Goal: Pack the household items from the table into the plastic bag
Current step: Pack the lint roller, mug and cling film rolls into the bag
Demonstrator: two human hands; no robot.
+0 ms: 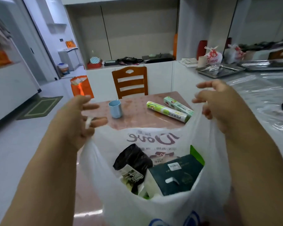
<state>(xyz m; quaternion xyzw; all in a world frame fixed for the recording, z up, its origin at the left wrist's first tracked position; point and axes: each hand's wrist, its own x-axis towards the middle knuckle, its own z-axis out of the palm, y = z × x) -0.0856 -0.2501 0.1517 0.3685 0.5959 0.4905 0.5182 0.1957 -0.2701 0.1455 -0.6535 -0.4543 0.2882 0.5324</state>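
A white plastic bag (pixel 155 209) with a printed logo hangs open in front of me, above the near part of the brown table (pixel 137 119). My left hand (pixel 72 123) holds its left handle and my right hand (pixel 222 105) holds its right handle, the upper fingers of both spread loosely. Inside the bag lie a black roll of bags (pixel 134 159), a dark green box (pixel 175 173) and something light green behind it. On the table beyond stand a blue cup (pixel 115 109), a green roll of cling film (pixel 168 111) and a green carton (pixel 178 106).
A wooden chair (pixel 130 82) stands at the table's far side. An orange bag (pixel 81 86) sits on the floor to the left, near a green mat (pixel 41 106). On the right runs a plastic-covered counter (pixel 260 95) with metal trays (pixel 219 70).
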